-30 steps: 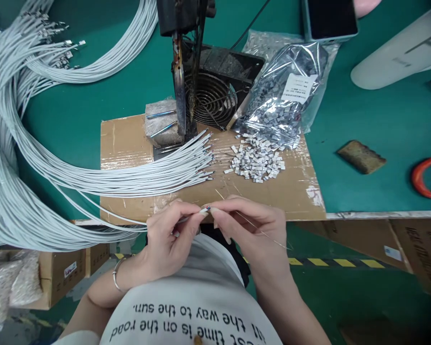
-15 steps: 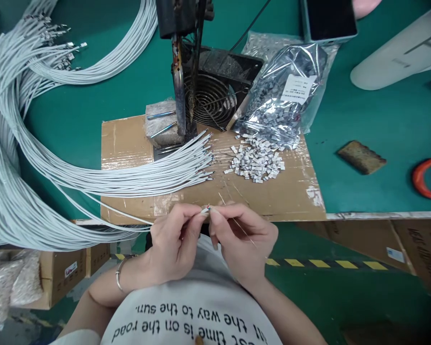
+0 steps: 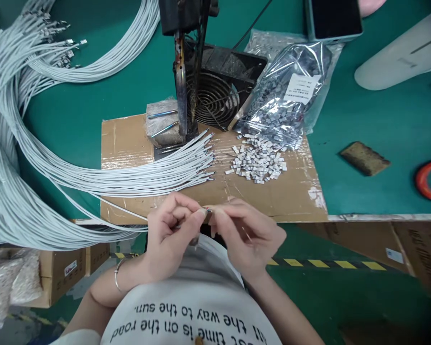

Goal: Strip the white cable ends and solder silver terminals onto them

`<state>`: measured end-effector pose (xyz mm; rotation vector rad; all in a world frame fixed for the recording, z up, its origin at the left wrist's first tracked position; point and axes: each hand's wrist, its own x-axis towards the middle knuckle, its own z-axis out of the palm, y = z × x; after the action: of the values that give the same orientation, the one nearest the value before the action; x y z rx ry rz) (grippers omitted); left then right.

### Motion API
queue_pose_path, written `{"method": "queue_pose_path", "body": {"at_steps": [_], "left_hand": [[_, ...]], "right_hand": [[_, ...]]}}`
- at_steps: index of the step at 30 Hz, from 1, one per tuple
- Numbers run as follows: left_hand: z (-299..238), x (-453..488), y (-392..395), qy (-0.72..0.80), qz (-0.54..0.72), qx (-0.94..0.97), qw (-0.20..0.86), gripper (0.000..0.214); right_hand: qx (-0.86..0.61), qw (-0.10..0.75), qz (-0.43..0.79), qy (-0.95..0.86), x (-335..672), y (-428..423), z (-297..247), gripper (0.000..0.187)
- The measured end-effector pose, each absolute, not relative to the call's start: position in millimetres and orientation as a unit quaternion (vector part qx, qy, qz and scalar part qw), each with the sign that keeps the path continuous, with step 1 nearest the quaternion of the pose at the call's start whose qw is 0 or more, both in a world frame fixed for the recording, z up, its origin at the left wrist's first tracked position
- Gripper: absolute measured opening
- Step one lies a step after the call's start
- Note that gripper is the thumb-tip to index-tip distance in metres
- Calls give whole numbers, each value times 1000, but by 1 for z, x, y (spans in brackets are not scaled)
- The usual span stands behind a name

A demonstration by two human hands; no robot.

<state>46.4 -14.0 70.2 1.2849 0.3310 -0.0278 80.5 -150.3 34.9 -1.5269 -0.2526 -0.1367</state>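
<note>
1. One grey cable end [image 3: 205,210], coloured cores just showing, pinched between both sets of fingertips at the near edge of the cardboard sheet [image 3: 129,139].
2. Left hand [image 3: 172,235] clamped on the cable sheath just behind the tip; rest of that cable trailing away leftward from the fingers.
3. Right hand [image 3: 249,235] closed on the tip from the other side, fingers now curled tighter than a second ago; thin bare wire, earlier sticking out past the right fingers, no longer visible. Judged: fine strand tucked into the grip or worked in at the tip.
4. Beyond the fingertips: bundle of cable ends [image 3: 187,160], then loose pile of small metal terminals [image 3: 258,160] spilling from a plastic bag [image 3: 287,96].
5. Farther off: soldering stand [image 3: 181,96] and fan [image 3: 215,93].
</note>
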Motion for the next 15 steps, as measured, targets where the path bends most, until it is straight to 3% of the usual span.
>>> {"method": "queue_pose_path", "body": {"at_steps": [6, 15], "left_hand": [[74, 48, -12, 156, -22, 631, 760, 17], [74, 48, -6, 152, -73, 636, 753, 18]], "right_hand": [[-684, 706, 56, -172, 99, -170, 35, 37], [-706, 637, 42, -306, 114, -167, 44, 28]]}}
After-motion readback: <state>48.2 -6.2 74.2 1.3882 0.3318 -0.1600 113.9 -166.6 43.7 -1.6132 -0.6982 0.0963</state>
